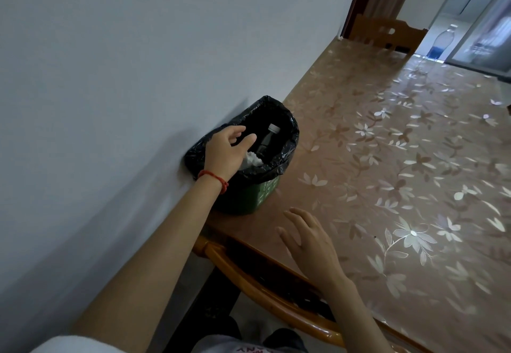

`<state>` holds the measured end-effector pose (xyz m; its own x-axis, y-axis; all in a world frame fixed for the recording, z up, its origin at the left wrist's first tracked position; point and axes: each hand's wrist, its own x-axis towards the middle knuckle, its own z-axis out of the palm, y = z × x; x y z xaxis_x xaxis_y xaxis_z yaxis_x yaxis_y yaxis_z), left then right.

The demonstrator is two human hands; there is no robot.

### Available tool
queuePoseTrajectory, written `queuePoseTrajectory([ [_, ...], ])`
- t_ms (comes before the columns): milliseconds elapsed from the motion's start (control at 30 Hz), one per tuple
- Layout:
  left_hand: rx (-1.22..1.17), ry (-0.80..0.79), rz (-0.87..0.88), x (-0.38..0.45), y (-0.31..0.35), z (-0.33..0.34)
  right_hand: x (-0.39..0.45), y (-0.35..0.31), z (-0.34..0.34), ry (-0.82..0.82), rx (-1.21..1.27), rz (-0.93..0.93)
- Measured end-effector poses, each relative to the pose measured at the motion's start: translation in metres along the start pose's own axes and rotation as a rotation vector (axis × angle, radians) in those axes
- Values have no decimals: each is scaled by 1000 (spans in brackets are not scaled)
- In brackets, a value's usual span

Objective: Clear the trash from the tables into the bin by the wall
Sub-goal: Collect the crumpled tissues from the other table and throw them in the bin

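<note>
Glossy flowered covering spreads over the table (387, 159), and the green bin (249, 195) stands at its near left corner, tight against the wall (96, 62).

From the bin the table top runs bare, right and far, up to a wooden chair back (384, 32) at its far end, with a plastic bottle (442, 41) beyond; another chair (265, 280) is tucked along the near edge. A black bag (287, 142) lines the bin and folds over its rim; inside lie a dark bottle (266, 139) with a pale cap and crumpled white paper (253, 160). The left hand (225, 153), red string at the wrist, hangs over the bin's mouth with fingers loosely spread, gripping nothing. The right hand (309, 242) hovers flat and spread over the near table edge.
</note>
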<state>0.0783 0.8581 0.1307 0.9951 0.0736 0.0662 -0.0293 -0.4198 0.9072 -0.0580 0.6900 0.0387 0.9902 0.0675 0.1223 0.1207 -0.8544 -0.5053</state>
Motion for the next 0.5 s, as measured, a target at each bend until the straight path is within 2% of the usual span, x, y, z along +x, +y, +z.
queuePoseTrajectory([
  [200,169,-58,275,-48,-6,5,-6,2,-9,17,-16,44],
  [400,541,-272,504,-88,-40,31,-27,24,-17,67,-103,172],
  [500,738,-401,542,-92,-55,45,-42,36,-20,77,-162,262],
])
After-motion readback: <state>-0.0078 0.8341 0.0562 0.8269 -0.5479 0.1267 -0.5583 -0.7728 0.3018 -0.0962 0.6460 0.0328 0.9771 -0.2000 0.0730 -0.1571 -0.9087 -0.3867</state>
